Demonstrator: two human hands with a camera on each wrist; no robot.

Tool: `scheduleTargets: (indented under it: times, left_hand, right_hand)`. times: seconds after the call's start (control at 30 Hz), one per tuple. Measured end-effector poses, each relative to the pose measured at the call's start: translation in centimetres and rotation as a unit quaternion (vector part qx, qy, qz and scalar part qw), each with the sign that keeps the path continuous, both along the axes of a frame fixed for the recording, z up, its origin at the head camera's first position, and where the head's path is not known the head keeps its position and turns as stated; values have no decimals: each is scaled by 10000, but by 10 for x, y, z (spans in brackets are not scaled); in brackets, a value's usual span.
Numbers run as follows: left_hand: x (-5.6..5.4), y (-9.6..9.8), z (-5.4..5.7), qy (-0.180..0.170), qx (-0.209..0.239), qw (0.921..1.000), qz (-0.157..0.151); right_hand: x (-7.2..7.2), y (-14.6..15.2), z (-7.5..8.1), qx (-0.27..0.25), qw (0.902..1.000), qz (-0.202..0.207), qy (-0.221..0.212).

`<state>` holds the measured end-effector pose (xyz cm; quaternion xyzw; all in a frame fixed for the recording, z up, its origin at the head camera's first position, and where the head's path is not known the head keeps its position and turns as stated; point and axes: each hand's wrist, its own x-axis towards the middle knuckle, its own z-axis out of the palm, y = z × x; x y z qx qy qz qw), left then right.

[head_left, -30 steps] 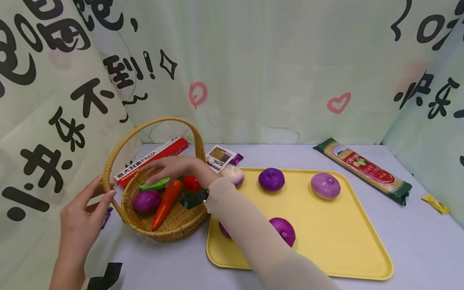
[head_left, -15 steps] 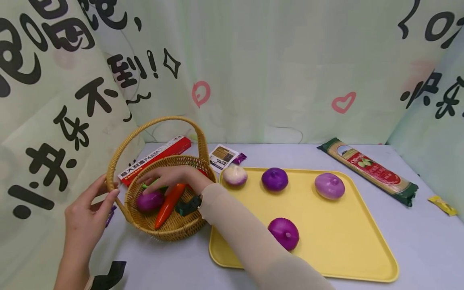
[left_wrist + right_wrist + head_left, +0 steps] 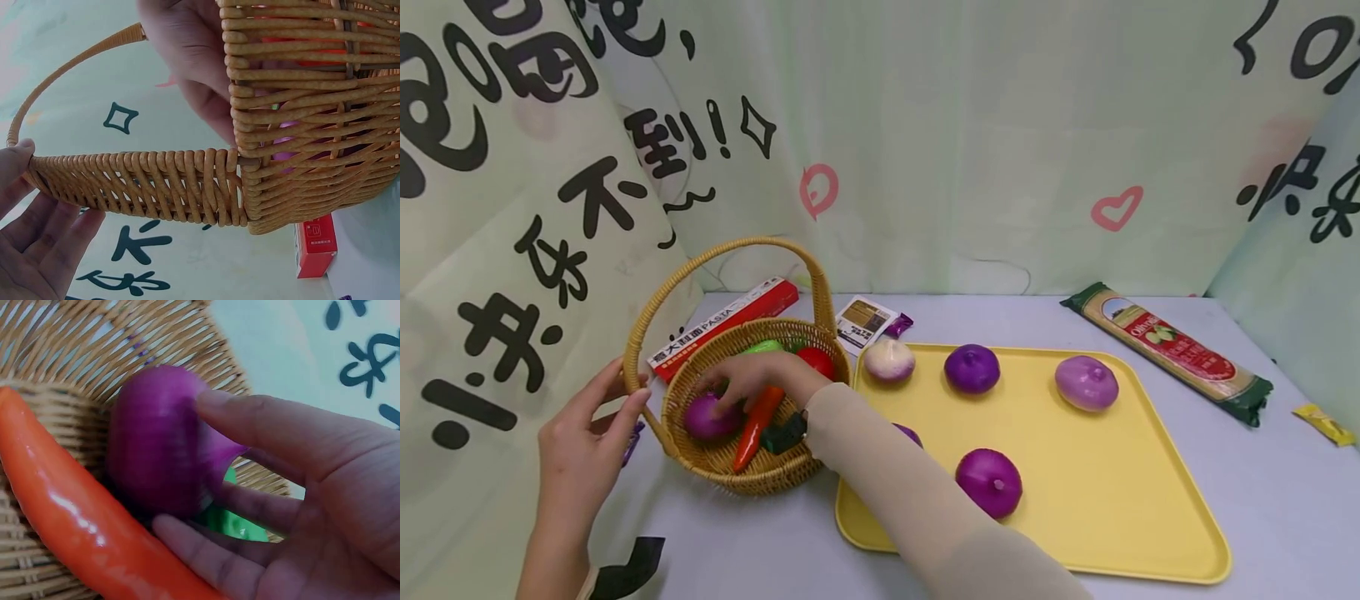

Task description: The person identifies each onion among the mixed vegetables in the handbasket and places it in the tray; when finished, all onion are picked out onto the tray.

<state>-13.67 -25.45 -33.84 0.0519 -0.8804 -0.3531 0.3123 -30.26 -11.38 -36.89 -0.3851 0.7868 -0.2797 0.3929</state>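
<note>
My left hand [image 3: 580,450] pinches the left side of the handle [image 3: 640,333] of a wicker basket [image 3: 752,482]. My right hand [image 3: 756,373] reaches down inside the basket and grips a purple onion [image 3: 706,418]. The right wrist view shows the thumb on the side of the onion [image 3: 153,440] and the fingers curled around its stem end and underside. An orange-red carrot [image 3: 752,437] lies beside the onion. A green vegetable [image 3: 240,525] shows behind the fingers, and a round red vegetable [image 3: 818,361] sits at the basket's back right.
Right of the basket lies a yellow tray [image 3: 1120,517] with several onions, including a whitish one [image 3: 889,362]. Behind the basket are a red pasta box [image 3: 760,304] and a small packet [image 3: 861,323]. A spaghetti bag [image 3: 1172,350] and a yellow sachet [image 3: 1324,424] lie at right.
My right hand has moved from above the green vegetable down onto the purple onion and now grips it. The left hand keeps its hold on the handle. The head view has shifted slightly.
</note>
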Motion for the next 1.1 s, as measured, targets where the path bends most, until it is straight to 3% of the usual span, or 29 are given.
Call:
scheduleTargets:
  times: [0.43, 1.1]
  left_hand:
    - [0, 0, 0, -7, -33, 10000, 30]
    - [0, 0, -1, 71, 17, 10000, -66]
  right_hand:
    - [5, -10, -4, 543, 9977, 364, 192]
    - [3, -5, -4, 274, 9995, 104, 68]
